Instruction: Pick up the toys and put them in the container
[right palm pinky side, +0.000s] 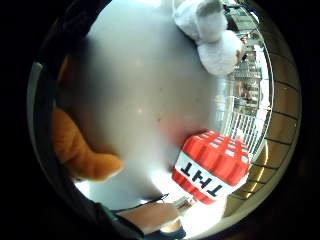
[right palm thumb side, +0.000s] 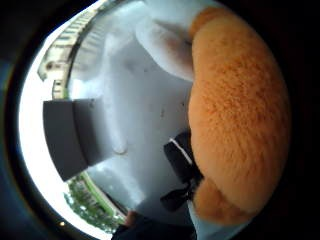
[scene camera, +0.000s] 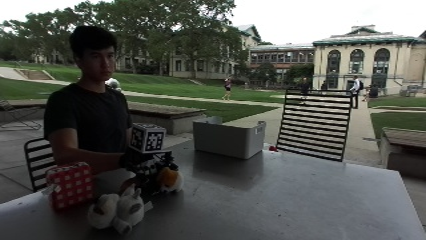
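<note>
My gloved right hand (scene camera: 142, 166) sits on an orange and white plush toy (scene camera: 170, 180) at the table's near left and grips it. That orange plush (right palm thumb side: 235, 115) fills much of the thumb side palm view and shows at the edge of the other palm view (right palm pinky side: 80, 150). A red TNT block (scene camera: 68, 184) stands left of the hand, also seen on the table (right palm pinky side: 212, 167). A white plush (scene camera: 120, 210) lies in front of the hand, again visible (right palm pinky side: 212, 35). The grey container (scene camera: 228, 138) stands open farther along the table, and the palm view shows it too (right palm thumb side: 65, 140).
The grey metal table (scene camera: 279, 195) stretches bare to the right of the toys. A black slatted chair (scene camera: 314, 125) stands behind the table's far edge beyond the container. The person's bare left arm (scene camera: 86, 159) rests behind the TNT block.
</note>
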